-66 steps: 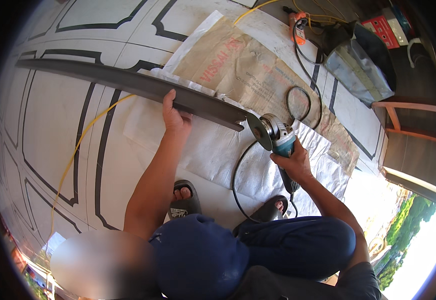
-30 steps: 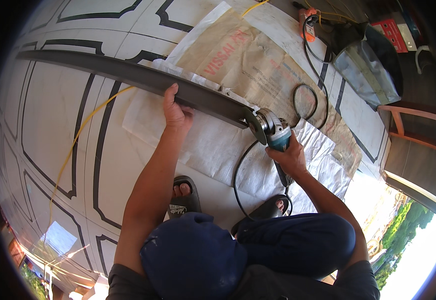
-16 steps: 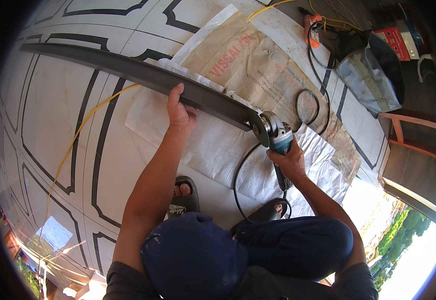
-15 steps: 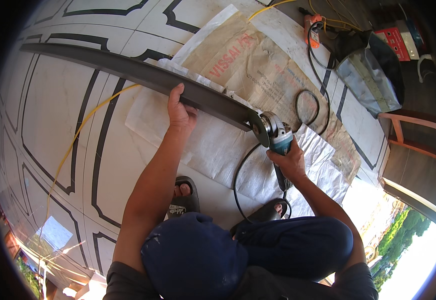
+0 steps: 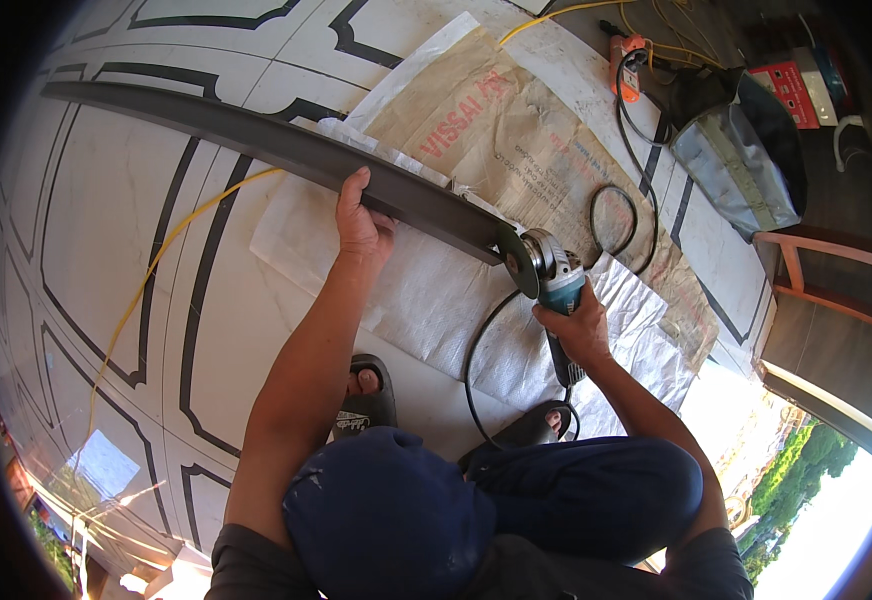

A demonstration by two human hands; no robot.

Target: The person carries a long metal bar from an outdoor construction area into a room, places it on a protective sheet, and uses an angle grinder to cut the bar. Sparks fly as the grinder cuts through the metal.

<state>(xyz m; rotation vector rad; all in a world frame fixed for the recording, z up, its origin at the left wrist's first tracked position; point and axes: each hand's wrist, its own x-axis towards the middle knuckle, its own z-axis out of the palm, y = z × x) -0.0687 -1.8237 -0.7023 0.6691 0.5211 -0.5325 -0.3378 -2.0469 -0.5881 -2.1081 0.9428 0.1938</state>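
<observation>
A long dark grey metal bar (image 5: 256, 140) runs from the far left to the middle, its near right end meeting the disc of an angle grinder. My left hand (image 5: 361, 222) grips the bar near its right half, thumb on top and fingers curled beneath. In my right hand (image 5: 578, 328) is the teal and black angle grinder (image 5: 560, 290), held round its body. Its disc (image 5: 519, 262) stands at the bar's end; whether it spins I cannot tell. A black power cord (image 5: 470, 365) loops from the grinder's rear end.
Brown paper sacking (image 5: 516, 130) and a white sheet (image 5: 426, 310) cover the patterned tile floor (image 5: 106, 230). A yellow cord (image 5: 171, 240) crosses at left. Toward the far right lie an orange power strip (image 5: 626, 75), a grey bag (image 5: 731, 165) and a reddish wooden frame (image 5: 826, 250).
Hardly anything differs. The grinder and my right hand have shifted very slightly; my left hand stays at the same place on the bar.
</observation>
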